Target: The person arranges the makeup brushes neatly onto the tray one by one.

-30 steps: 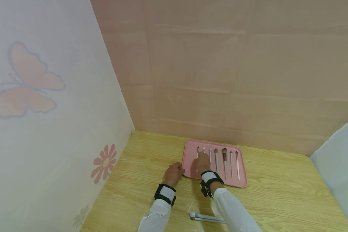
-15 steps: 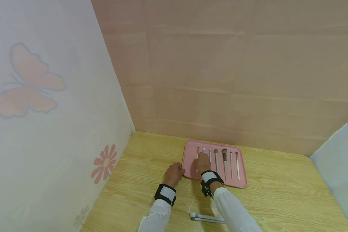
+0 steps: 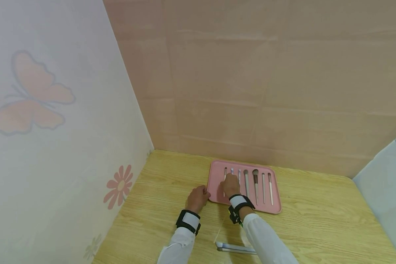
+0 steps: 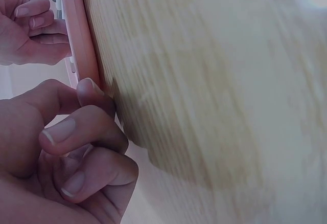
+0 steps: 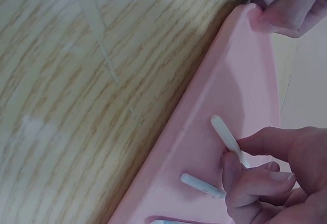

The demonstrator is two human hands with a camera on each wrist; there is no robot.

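A pink tray (image 3: pixel 215 181) lies on the wooden table near the back wall, with several makeup brushes in a row on it. My right hand (image 3: pixel 231 185) reaches over its left part. There, thumb and forefinger pinch the pale handle of a slim makeup brush (image 5: pixel 223 131), the leftmost of the row. A second pale handle (image 5: pixel 196 184) shows just beside these fingers. At the tray's near left corner, my left hand (image 3: pixel 197 198) grips the rim between thumb and curled fingers. The left wrist view shows that hand (image 4: pixel 76 142) close up, its fingertips right at the rim.
Two more brushes (image 3: pixel 235 248) lie on the table in front, partly behind the right sleeve. A thin pale strip (image 3: pixel 217 235) is close to them. Wider brushes (image 3: pixel 255 183) occupy the tray's middle. A white panel (image 3: pixel 85 146) bounds the left side.
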